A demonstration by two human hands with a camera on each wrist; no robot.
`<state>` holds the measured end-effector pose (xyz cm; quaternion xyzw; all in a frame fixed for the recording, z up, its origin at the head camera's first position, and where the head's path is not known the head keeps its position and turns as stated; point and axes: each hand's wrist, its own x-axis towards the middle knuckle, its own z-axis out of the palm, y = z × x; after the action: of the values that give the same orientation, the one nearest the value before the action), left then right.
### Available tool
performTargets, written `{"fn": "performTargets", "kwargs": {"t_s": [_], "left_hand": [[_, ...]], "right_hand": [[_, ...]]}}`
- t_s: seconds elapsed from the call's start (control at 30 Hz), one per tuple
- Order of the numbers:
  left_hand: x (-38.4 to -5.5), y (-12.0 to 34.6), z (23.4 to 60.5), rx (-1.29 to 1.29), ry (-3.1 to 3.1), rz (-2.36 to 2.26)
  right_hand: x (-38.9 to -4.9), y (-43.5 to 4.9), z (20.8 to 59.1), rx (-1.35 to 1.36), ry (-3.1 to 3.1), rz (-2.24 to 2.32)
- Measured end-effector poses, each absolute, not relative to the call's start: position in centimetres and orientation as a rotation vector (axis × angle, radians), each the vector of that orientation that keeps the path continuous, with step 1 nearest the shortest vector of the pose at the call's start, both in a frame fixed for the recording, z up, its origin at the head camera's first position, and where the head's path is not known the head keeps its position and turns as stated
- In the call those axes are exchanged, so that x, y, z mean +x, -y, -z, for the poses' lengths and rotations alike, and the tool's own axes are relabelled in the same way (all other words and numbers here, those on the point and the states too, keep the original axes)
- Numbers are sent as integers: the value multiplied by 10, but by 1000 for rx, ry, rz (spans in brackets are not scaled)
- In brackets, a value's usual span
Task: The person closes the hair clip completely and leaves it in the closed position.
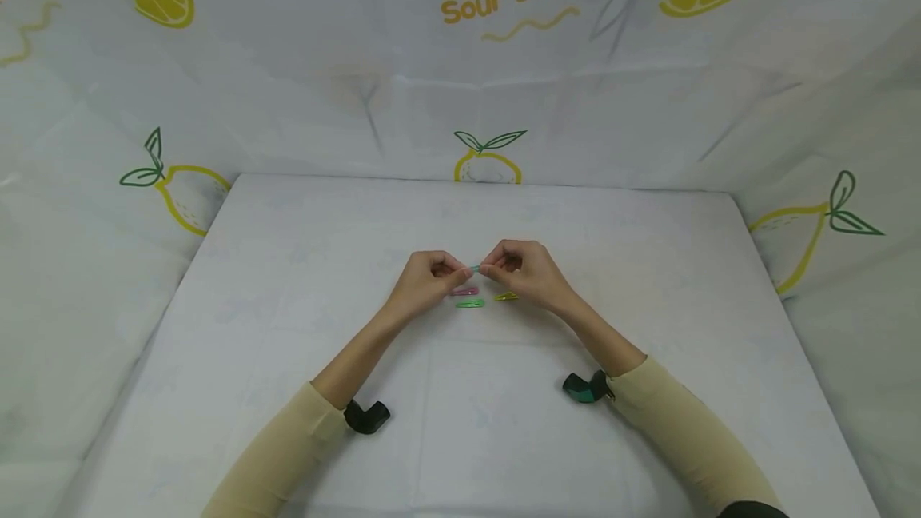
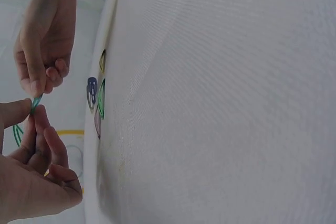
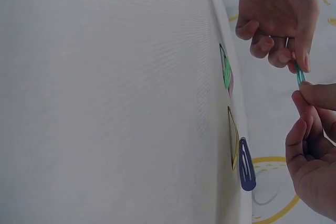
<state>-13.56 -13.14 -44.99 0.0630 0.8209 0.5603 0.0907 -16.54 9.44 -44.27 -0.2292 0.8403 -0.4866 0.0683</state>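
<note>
A small teal snap hair clip (image 1: 476, 268) is held above the table between both hands. My left hand (image 1: 430, 274) pinches one end of it with thumb and fingertips, and my right hand (image 1: 528, 270) pinches the other. The fingertips cover much of the clip, though its middle shows in the right wrist view (image 3: 300, 75). Just below the hands lie a pink hair clip (image 1: 464, 292), a green one (image 1: 471, 304) and a yellow one (image 1: 507, 296). A dark blue hair clip (image 3: 247, 165) appears near the yellow one in the right wrist view; the hands hide it in the head view.
A white cloth covers the table (image 1: 460, 422). Behind it hangs a white curtain (image 1: 302, 102) printed with lemons and lettering. Black wrist-worn pieces stick out near the left cuff (image 1: 327, 410) and the right cuff (image 1: 626, 374).
</note>
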Motion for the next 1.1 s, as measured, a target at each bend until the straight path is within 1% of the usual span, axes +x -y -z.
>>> {"fn": "performTargets", "kwargs": {"t_s": [0.27,0.77,1.1], "left_hand": [[-133,134,452,136,-2377,-1668],[-132,134,453,133,-2378,-1668],[-133,132,454,202,-2312,-1727]], "right_hand": [[-163,-98,446,-705,-2547,1500],[-162,-109,447,-696,-2406,1536],[-165,-117,449,-689,-2353,1544]]}}
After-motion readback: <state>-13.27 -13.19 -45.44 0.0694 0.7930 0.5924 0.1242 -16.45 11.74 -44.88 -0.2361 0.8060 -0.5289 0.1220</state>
